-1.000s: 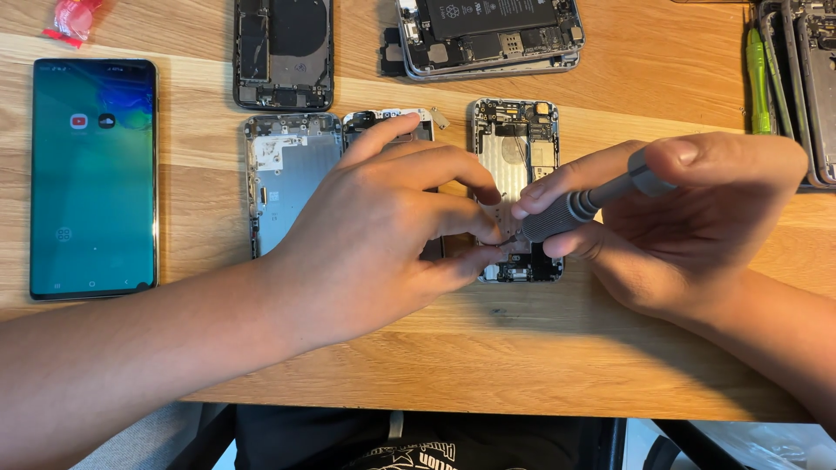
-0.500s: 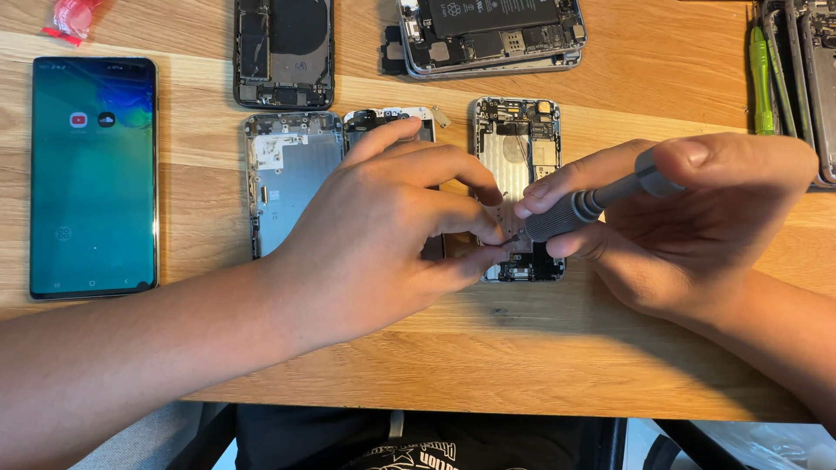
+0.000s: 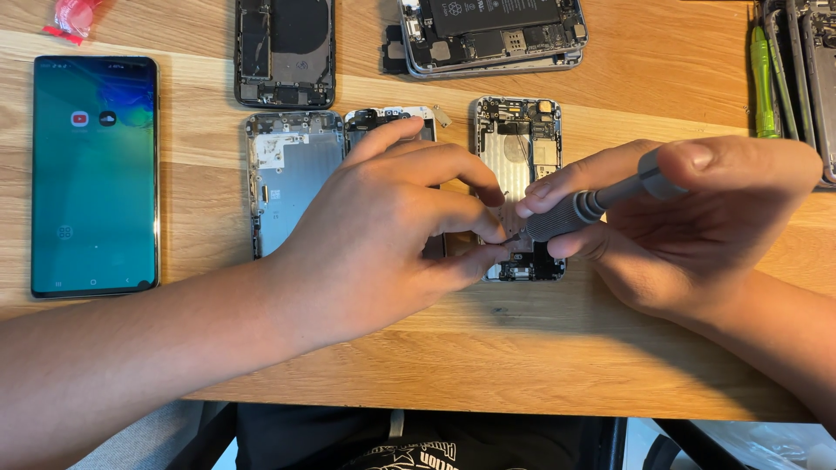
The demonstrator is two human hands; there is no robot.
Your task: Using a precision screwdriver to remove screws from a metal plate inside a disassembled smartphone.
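Observation:
An opened phone chassis point(image 3: 515, 144) with bare silver insides lies on the wooden table point(image 3: 557, 365). My right hand point(image 3: 688, 222) grips a grey screwdriver point(image 3: 592, 202), its tip angled down-left onto the lower part of the chassis. My left hand point(image 3: 392, 226) rests over the chassis's left edge, with fingertips pinched close beside the screwdriver tip. What the fingertips pinch is too small to tell. A second opened phone frame point(image 3: 292, 178) lies just left, partly under my left hand.
A whole phone with a lit teal screen point(image 3: 94, 174) lies at the far left. Two more dismantled phones, one dark point(image 3: 285, 50) and one with a battery point(image 3: 492, 33), sit at the back. A green tool point(image 3: 764, 83) and more frames are at the right edge. A red wrapper point(image 3: 74, 17) lies top left.
Hardly anything differs; both hands stay on the chassis, and the screwdriver has shifted only slightly.

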